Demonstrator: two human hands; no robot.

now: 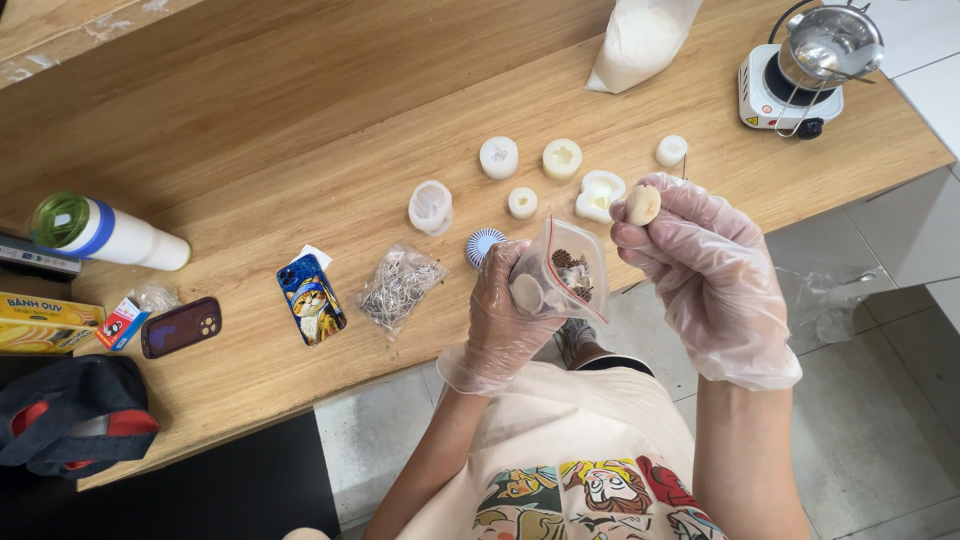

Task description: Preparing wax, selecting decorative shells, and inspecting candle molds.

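Gloves cover both hands. The left hand (505, 315) grips a small clear zip bag (560, 268) of dried bits, held open above the person's lap, just off the wooden counter (300, 130). The right hand (700, 265) pinches a small round tan piece (643, 204) beside the bag. Slippery gloves could let it drop to the floor, or the bag could tip and spill.

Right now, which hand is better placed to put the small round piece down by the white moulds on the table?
The right hand. It pinches the small round piece just above the white moulds, while the left hand is occupied holding the zip bag.
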